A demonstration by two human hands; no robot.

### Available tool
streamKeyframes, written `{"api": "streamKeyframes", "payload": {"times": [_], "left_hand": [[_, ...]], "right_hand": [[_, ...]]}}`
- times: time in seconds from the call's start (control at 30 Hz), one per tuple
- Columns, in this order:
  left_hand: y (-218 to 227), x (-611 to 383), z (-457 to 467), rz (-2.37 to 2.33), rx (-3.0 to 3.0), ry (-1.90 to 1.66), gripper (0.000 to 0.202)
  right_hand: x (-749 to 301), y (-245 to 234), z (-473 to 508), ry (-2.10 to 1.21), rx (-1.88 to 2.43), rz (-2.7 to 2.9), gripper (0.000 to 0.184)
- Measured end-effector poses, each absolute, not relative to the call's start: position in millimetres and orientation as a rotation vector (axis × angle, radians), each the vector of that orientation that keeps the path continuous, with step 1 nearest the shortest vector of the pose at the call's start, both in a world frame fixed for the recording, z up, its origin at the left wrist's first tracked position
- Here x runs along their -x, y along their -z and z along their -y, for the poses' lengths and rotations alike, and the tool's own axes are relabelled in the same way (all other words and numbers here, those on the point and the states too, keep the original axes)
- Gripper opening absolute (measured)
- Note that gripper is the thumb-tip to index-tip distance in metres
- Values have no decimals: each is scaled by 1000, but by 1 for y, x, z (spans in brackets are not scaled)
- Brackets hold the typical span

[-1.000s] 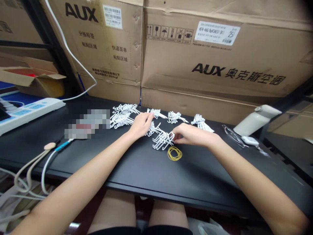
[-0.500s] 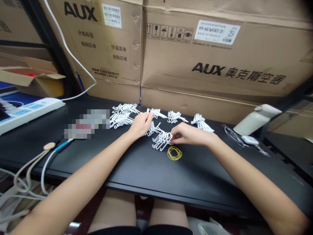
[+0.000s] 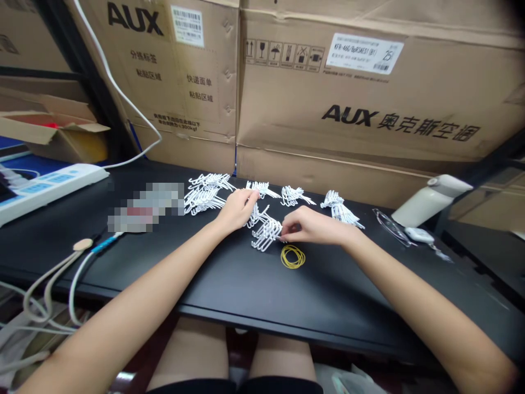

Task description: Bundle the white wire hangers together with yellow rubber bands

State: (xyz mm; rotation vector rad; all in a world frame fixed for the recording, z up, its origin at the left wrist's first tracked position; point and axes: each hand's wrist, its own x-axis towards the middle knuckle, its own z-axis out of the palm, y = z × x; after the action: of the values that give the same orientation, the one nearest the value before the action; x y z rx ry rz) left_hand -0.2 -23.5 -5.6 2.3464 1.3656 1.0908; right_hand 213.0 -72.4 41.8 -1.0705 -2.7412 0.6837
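Several bunches of small white wire hooks lie on the black table (image 3: 229, 284). My right hand (image 3: 311, 225) is closed in a pinch on the nearest bunch of white hooks (image 3: 266, 234). My left hand (image 3: 238, 208) rests with curled fingers on a second white hook bunch (image 3: 257, 214) just behind it. A yellow rubber band (image 3: 292, 256) lies flat on the table in front of my right hand. More hook bunches sit farther back: a large pile (image 3: 204, 194) at the left, one (image 3: 293, 195) in the middle, another (image 3: 340, 208) at the right.
Large AUX cardboard boxes (image 3: 369, 98) wall off the back of the table. A white power strip (image 3: 45, 186) and cables (image 3: 53, 279) lie at the left. A white device (image 3: 430, 200), a clear plastic bag (image 3: 389, 224) and a small white item (image 3: 419, 235) sit at the right.
My right hand has pushed the pinched hook bunch a little to the left, toward my left hand. My left hand has barely moved.
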Motion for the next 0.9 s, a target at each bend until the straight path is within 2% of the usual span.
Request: {"api": "streamKeyframes", "payload": {"times": [0.13, 0.27, 0.37, 0.43, 0.57, 0.73, 0.9], "left_hand": [[5, -1, 24, -1353, -2347, -1066, 43], [4, -2, 26, -1345, -2322, -1042, 45], [3, -2, 27, -1338, -2263, -1013, 46], [3, -2, 27, -1325, -2247, -966, 44], [5, -1, 25, -1298, -2263, -904, 34], [7, 1, 23, -1282, -2289, -883, 32], [8, 1, 23, -1283, -2311, -896, 31]], "right_hand": [[-212, -41, 73, -668, 1078, 2731, 24], [-216, -46, 70, -818, 1072, 2683, 30], [-216, -47, 67, -989, 1102, 2483, 38], [-213, -43, 66, -956, 1138, 2303, 39], [-205, -24, 62, -594, 1231, 2221, 19], [-203, -2, 55, -466, 1293, 2300, 9], [-217, -11, 47, -682, 1535, 2325, 8]]}}
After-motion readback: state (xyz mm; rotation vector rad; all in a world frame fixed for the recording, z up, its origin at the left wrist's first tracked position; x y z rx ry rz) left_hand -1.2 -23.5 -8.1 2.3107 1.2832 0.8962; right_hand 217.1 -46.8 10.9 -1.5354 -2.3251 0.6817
